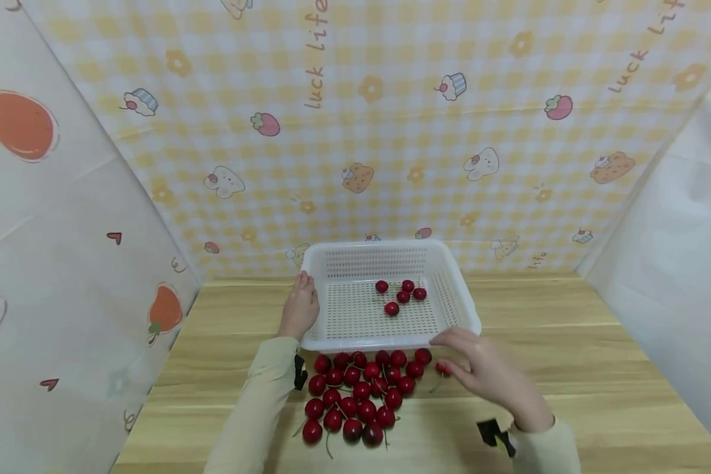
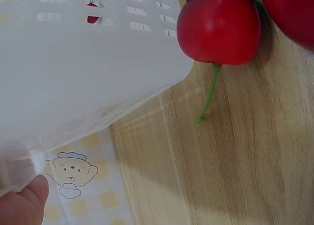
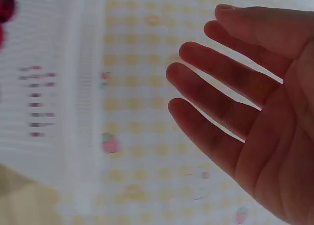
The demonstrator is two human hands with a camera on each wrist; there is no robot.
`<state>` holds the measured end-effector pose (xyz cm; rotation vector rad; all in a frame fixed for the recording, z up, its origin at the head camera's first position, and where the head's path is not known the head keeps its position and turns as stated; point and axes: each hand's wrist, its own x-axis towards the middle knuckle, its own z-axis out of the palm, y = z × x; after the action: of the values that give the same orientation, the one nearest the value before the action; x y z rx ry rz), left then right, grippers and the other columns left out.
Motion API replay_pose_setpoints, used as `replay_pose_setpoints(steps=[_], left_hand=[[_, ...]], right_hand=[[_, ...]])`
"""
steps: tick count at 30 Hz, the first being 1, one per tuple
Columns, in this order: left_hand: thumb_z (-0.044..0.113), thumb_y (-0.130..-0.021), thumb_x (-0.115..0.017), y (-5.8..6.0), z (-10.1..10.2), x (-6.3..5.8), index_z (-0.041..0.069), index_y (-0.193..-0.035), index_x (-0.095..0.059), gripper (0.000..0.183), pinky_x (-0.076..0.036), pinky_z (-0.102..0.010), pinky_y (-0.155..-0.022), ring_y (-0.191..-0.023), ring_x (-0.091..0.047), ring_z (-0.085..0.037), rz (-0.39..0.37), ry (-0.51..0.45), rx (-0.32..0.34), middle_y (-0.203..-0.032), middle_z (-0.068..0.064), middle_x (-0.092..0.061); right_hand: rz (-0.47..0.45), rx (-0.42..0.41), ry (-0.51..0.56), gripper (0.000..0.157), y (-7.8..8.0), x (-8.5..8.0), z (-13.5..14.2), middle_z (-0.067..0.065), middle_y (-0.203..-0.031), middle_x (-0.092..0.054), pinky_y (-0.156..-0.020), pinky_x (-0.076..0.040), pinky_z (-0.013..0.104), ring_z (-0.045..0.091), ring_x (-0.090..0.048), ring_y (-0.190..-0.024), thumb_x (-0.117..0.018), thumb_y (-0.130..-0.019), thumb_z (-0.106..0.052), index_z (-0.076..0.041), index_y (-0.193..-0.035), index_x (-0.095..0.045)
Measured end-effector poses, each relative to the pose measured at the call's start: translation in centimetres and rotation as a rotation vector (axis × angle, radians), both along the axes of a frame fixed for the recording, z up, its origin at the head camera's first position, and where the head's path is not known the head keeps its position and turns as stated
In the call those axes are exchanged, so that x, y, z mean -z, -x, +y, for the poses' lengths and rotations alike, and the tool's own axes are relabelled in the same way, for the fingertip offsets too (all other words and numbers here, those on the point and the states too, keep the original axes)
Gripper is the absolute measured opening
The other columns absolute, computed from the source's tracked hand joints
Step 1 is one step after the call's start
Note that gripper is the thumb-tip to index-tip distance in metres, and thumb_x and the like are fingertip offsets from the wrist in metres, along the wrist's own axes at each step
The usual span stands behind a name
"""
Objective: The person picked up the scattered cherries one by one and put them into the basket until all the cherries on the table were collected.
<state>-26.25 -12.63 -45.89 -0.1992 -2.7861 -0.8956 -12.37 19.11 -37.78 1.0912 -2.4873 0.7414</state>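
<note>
A white plastic basket point(image 1: 385, 342) with slotted walls holds several red cherries point(image 1: 403, 297) on its floor. On its left rim my left hand point(image 1: 300, 306) grips the edge; one digit point(image 2: 24, 203) shows at the rim in the left wrist view. Near the basket's front right corner is my right hand point(image 1: 480, 365), with its fingers extended and spread and nothing in the palm in the right wrist view. A single cherry point(image 1: 442, 368) appears beside its thumb in the head view. In front of the basket lies a group of loose cherries point(image 1: 361, 391), many with green stems.
The wood-grain table point(image 1: 225, 342) carries everything. Behind it rises a yellow checked cloth backdrop point(image 1: 415, 131), with white sheets point(image 1: 77, 217) at the sides. A cherry with its stem point(image 2: 218, 28) sits close against the basket's front left corner.
</note>
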Motion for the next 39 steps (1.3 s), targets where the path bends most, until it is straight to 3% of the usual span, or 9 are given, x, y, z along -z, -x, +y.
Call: replay_pose_setpoints(steps=[3,7,14,20,33,39], left_hand=[[0.006,-0.094,-0.041,0.0,0.0,0.0,-0.014,-0.128,-0.040,0.040,-0.020,-0.043,-0.111,-0.134,-0.023,-0.037,-0.009,0.009,-0.003,-0.141,-0.027,-0.028],[0.007,-0.094,-0.040,0.1,0.1,-0.1,-0.013,-0.129,-0.039,0.040,-0.020,-0.043,-0.111,-0.134,-0.023,-0.037,-0.015,0.014,-0.004,-0.141,-0.027,-0.028],[0.006,-0.093,-0.042,0.0,0.1,-0.2,-0.014,-0.129,-0.039,0.041,-0.021,-0.045,-0.110,-0.133,-0.022,-0.037,-0.015,0.006,0.001,-0.141,-0.028,-0.028],[0.005,-0.093,-0.043,-0.1,0.1,-0.1,-0.014,-0.128,-0.040,0.040,-0.023,-0.045,-0.110,-0.133,-0.024,-0.038,0.006,0.008,0.004,-0.140,-0.028,-0.030],[0.006,-0.093,-0.041,-0.1,0.0,-0.2,-0.014,-0.127,-0.041,0.040,-0.023,-0.044,-0.110,-0.132,-0.025,-0.038,0.015,0.004,0.007,-0.139,-0.028,-0.030],[0.005,-0.092,-0.042,-0.1,0.1,-0.4,-0.015,-0.126,-0.042,0.039,-0.023,-0.043,-0.110,-0.132,-0.025,-0.038,0.017,0.015,0.007,-0.139,-0.029,-0.031]], right_hand=[[-0.076,0.015,-0.013,0.028,-1.2,2.8,0.1,0.005,-0.097,-0.064,-0.072,-0.055,0.030,0.019,-0.062,-0.087,-0.069,-0.072,-0.003,-0.005,-0.099,-0.063],[-0.171,0.102,-0.081,0.026,-2.0,5.9,0.0,0.003,-0.096,-0.060,-0.073,-0.054,0.032,0.019,-0.060,-0.088,-0.070,-0.073,-0.003,-0.004,-0.098,-0.063],[-0.246,0.292,-0.152,0.037,-1.7,9.2,0.2,0.019,-0.112,-0.055,-0.085,-0.049,0.044,0.034,-0.054,-0.103,-0.072,-0.070,-0.002,0.002,-0.105,-0.062],[-0.270,0.368,-0.144,0.044,-0.8,10.7,0.6,0.020,-0.113,-0.054,-0.089,-0.047,0.045,0.035,-0.052,-0.105,-0.074,-0.068,-0.003,0.004,-0.109,-0.060],[-0.173,0.349,-0.104,0.039,0.7,12.3,1.1,0.015,-0.099,-0.055,-0.079,-0.049,0.042,0.028,-0.055,-0.091,-0.070,-0.065,0.007,0.010,-0.102,-0.061],[-0.230,0.386,-0.119,0.039,1.3,12.5,1.3,0.009,-0.092,-0.052,-0.074,-0.050,0.037,0.020,-0.053,-0.084,-0.066,-0.063,0.011,0.009,-0.101,-0.062]])
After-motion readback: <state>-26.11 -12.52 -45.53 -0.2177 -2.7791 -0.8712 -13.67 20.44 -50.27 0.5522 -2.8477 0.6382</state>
